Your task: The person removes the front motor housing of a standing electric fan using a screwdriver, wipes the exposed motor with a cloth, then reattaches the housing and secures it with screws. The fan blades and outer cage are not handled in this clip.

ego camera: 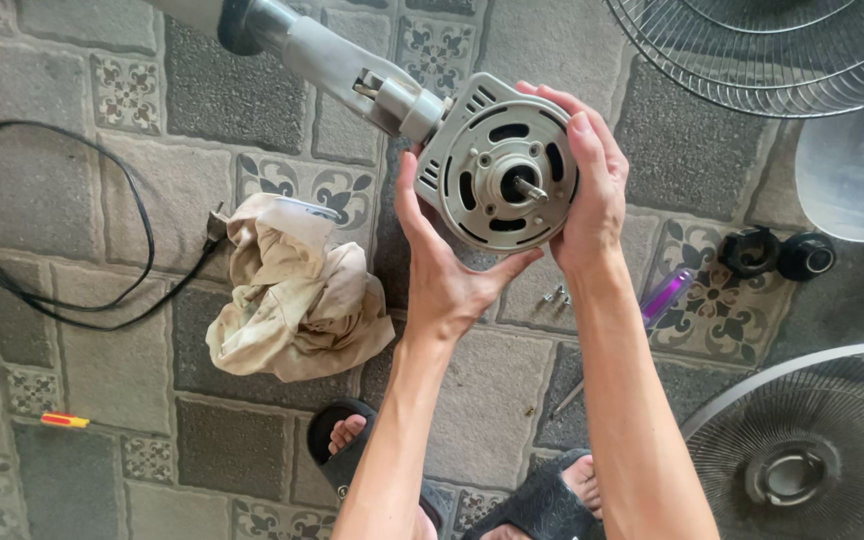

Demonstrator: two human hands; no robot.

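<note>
Your left hand (pixel 447 275) cups the fan motor housing (pixel 497 175) from below and the near side, palm under its rim, thumb reaching across the bottom edge. Your right hand (pixel 587 185) wraps the far side, fingers curled over the top rim. Both hands are closed on the housing from opposite sides, holding it up off the floor with its face turned toward you.

Keep that two-sided grip even, so the housing does not twist on the grey neck (pixel 352 70) that runs up and left to the stand. Keep your fingers on the rim and clear of the bare shaft (pixel 530 188) poking out of the centre, and clear of the vent slots around it.

The small screws (pixel 555 295) lie on the tiled floor (pixel 112 370) just below your right wrist, with a purple-handled screwdriver (pixel 664 295) near them; mind you do not kick them with your sandalled feet (pixel 352 440). The crumpled rag (pixel 297 295) sits just left of your left forearm. Further out are two black plastic caps (pixel 777 253), the wire grilles (pixel 792 45), the fan blade (pixel 857 170), the black power cord (pixel 62 250) and a small red-and-yellow tool (pixel 64 420).
</note>
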